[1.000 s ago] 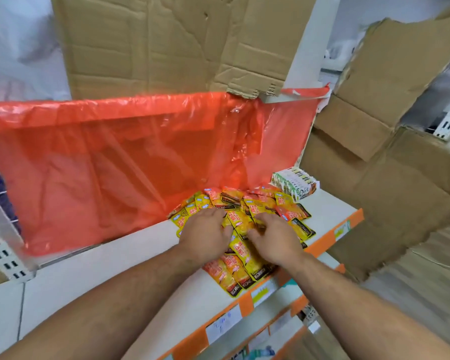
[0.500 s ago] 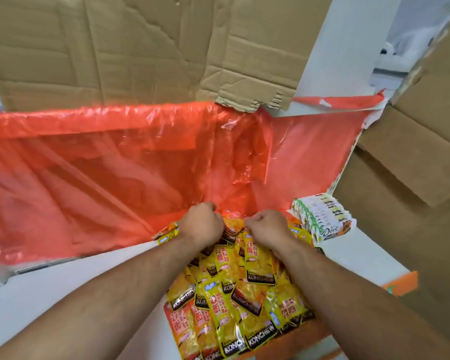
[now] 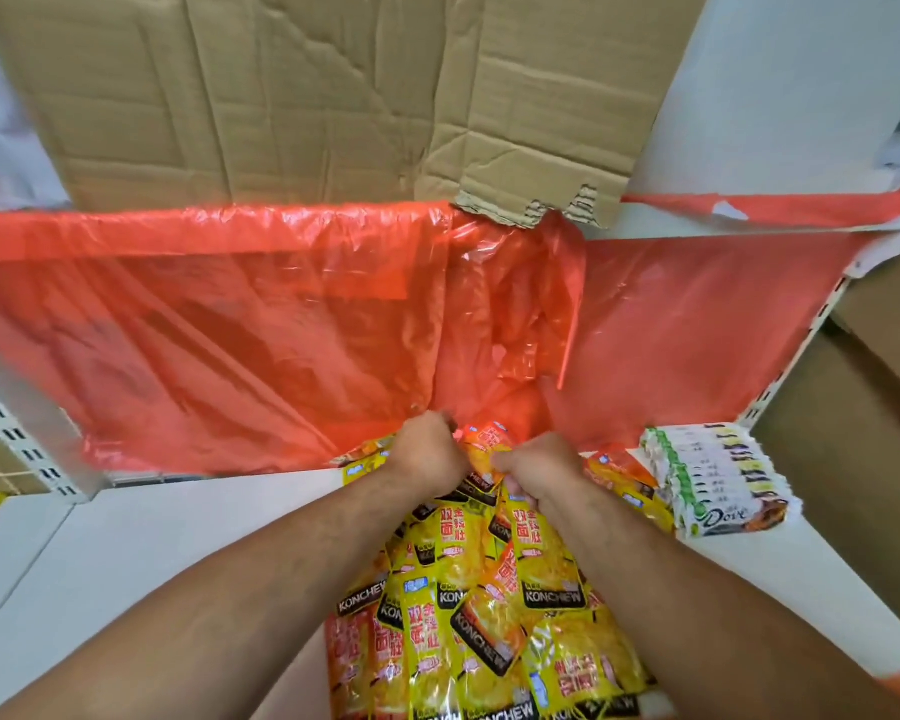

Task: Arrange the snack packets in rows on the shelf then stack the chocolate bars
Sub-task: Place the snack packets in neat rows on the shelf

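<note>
Snack packets (image 3: pixel 489 615) heaped on white shelf (image 3: pixel 152 553), loose pile. At its far end, left hand (image 3: pixel 427 454) and right hand (image 3: pixel 539 470) both curled tight, gripping packets (fingertips hidden). Chocolate bars (image 3: pixel 718 480) stacked just right of pile. Behind: red plastic sheet (image 3: pixel 230 330), cardboard (image 3: pixel 307 96) above.

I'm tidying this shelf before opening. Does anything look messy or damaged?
Yes. The snack packets lie in a jumbled, overlapping heap on the shelf, not in rows. The cardboard above is creased, its lower edge torn.
</note>
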A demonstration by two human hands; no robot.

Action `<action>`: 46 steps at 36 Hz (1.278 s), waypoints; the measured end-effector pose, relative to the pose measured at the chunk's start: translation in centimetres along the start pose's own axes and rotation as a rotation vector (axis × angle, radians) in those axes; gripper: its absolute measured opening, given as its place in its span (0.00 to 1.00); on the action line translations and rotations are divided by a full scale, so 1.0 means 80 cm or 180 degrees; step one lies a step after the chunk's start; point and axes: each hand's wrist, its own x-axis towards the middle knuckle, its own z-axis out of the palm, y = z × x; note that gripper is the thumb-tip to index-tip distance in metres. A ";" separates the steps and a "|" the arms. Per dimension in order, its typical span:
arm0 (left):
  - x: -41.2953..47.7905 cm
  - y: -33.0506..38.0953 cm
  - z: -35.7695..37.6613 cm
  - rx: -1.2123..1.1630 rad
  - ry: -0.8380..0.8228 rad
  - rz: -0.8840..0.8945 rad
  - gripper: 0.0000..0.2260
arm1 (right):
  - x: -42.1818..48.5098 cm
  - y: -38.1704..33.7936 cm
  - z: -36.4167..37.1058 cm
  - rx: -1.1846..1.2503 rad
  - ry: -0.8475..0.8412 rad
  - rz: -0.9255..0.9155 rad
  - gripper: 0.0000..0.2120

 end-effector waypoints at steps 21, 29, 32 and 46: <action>-0.055 -0.069 -0.044 -0.2221 -0.0189 -0.0921 0.08 | -0.056 -0.025 0.058 0.0719 -0.0452 -0.0609 0.09; -0.115 -0.149 -0.101 -0.2622 0.0119 -0.1144 0.11 | -0.120 -0.050 0.132 0.0620 -0.0878 -0.0840 0.12; -0.147 -0.189 -0.128 -0.2646 0.0230 -0.1198 0.12 | -0.150 -0.058 0.173 0.0411 -0.0985 -0.0945 0.11; -0.324 -0.410 -0.242 -0.3037 0.0965 -0.1654 0.09 | -0.338 -0.084 0.387 0.0047 -0.1586 -0.1054 0.11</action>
